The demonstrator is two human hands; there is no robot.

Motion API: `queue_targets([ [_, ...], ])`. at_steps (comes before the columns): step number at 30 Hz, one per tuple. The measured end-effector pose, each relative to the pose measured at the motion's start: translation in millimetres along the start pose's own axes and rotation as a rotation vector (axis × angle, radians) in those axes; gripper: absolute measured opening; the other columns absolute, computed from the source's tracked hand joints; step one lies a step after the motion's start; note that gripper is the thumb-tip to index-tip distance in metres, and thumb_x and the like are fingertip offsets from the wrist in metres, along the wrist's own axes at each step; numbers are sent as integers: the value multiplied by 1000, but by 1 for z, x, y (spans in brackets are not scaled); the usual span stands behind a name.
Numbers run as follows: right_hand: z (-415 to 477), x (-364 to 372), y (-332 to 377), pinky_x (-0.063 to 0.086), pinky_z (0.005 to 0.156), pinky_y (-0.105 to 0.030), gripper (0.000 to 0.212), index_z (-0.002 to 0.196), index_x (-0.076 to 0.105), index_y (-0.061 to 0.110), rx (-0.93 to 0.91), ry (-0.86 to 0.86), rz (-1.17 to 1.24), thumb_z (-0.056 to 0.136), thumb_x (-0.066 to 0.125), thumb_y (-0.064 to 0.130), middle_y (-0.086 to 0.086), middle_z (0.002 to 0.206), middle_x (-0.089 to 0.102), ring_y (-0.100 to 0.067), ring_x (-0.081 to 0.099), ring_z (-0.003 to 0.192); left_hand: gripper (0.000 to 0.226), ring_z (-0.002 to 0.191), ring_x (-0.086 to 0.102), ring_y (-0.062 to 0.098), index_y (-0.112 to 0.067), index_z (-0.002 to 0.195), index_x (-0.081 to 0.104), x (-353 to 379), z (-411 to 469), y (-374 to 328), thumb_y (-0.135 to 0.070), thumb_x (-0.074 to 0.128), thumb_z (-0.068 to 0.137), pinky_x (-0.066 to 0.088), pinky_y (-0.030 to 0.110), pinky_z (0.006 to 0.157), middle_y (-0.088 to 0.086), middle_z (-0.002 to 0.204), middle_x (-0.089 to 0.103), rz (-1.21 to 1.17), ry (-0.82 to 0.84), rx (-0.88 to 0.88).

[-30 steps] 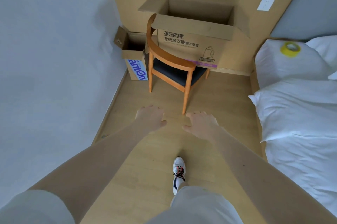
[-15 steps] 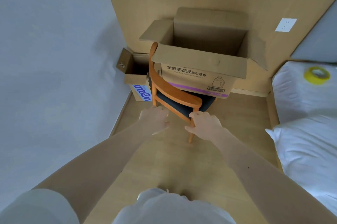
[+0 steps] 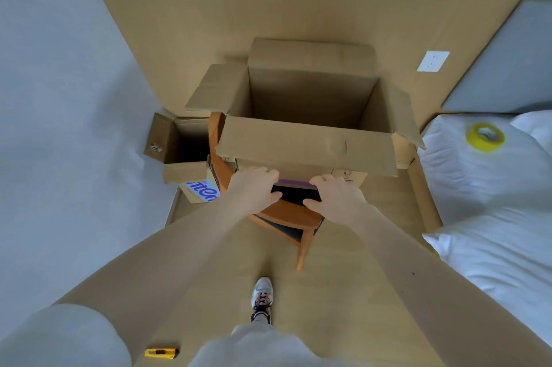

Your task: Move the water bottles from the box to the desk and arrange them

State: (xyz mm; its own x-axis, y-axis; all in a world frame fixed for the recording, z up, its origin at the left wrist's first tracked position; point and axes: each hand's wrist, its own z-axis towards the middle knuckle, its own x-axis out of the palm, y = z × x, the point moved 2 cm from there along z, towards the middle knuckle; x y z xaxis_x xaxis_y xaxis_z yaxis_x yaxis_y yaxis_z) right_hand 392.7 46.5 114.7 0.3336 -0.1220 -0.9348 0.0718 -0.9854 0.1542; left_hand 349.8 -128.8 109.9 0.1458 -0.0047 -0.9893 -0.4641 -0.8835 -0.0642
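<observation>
A large open cardboard box (image 3: 307, 145) stands on a wooden chair (image 3: 286, 212) against the wood-panelled wall. Its flaps are folded outward, and the part of its inside that I can see is dark, with no bottle showing. My left hand (image 3: 254, 187) and my right hand (image 3: 334, 196) reach out side by side just below the front flap, at the box's lower front edge above the chair seat. The fingers of both hands are relaxed and hold nothing. No desk is in view.
A smaller open carton (image 3: 179, 145) sits on the floor left of the chair. A white bed (image 3: 493, 202) with a yellow tape roll (image 3: 485, 137) on it fills the right side. A yellow utility knife (image 3: 161, 352) lies on the floor by my left leg.
I have stepped closer to the chair. Both hands have moved forward from mid-air over the floor to the front of the large box, and I now look down into the box.
</observation>
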Motion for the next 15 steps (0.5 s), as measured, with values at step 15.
queue_targets([
  [15,153,-81,-13,34,108,-39,53,142,42,21,136,-108,6,97,47,48,-2,145,45,-23,40,133,42,113,53,22,-20,131,48,-41,167,103,-45,47,97,44,35,82,1,125,57,-66,-40,73],
])
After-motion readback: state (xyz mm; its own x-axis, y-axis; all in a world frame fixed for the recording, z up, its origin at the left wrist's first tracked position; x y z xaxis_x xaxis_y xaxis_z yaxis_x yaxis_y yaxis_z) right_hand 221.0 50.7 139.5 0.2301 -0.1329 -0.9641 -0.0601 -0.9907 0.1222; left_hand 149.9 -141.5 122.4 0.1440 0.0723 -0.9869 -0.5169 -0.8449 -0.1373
